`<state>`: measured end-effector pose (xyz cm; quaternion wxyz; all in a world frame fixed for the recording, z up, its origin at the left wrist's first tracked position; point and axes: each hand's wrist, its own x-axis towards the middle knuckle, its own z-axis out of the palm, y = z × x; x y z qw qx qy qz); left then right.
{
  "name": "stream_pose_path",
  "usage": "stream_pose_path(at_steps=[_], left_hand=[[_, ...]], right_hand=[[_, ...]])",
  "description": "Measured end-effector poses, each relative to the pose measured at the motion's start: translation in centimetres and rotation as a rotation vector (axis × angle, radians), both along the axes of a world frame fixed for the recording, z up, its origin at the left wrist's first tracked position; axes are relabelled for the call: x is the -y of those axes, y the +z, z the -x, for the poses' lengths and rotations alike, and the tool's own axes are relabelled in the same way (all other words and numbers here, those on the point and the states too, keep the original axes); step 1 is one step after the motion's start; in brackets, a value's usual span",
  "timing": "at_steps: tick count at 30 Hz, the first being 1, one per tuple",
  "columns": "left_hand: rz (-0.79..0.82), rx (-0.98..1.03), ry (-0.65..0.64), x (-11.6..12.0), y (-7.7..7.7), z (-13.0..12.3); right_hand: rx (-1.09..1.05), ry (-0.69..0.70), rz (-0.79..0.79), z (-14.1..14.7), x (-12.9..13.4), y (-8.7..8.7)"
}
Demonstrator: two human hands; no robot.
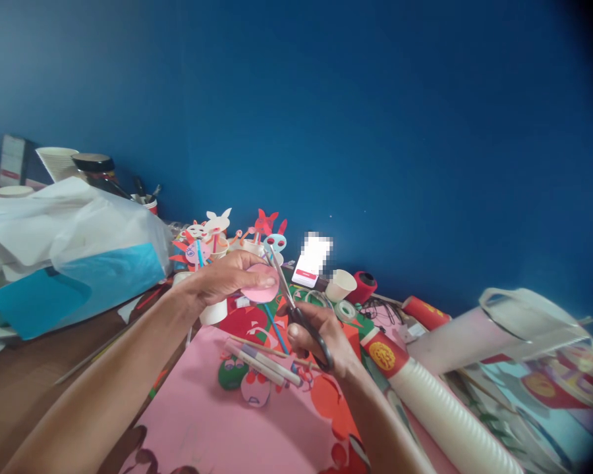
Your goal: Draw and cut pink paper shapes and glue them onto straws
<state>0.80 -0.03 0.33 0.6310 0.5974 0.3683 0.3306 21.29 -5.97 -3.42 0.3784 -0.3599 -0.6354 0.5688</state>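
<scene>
My left hand (pixel 234 273) pinches a round pink paper disc (pixel 259 284) above the table, its thumb lying over the face of the disc. In my right hand (pixel 321 332) is a pair of scissors (pixel 289 293) with black handles. The blades point up and away and stand close to the disc's right edge; whether they touch it I cannot tell. Below the hands lies a large pink paper sheet (pixel 212 421). On it are a small green paper face (pixel 232 373), a pink paper face (pixel 255 388) and pale marker pens (pixel 267 363).
Paper animal figures (pixel 218 222) stand in cups at the back. A phone (pixel 306 266) leans near a paper cup (pixel 340 286) and a roll of tape (pixel 344 311). Stacked cups (pixel 445 401) lie at right. Blue paper (pixel 79 283) and plastic wrapping (pixel 99 217) fill the left.
</scene>
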Motion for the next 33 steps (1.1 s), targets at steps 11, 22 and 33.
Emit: stream_pose_path(at_steps=[11, 22, 33], left_hand=[[-0.033, -0.070, -0.014, -0.11, 0.17, 0.27], [-0.020, -0.007, -0.021, -0.46, -0.39, 0.82], [-0.050, -0.052, -0.024, -0.33, -0.02, 0.82]], right_hand=[[0.013, 0.009, 0.013, 0.10, -0.04, 0.40], [0.025, 0.007, 0.048, -0.08, -0.03, 0.46], [0.052, 0.014, 0.050, -0.10, -0.01, 0.77]])
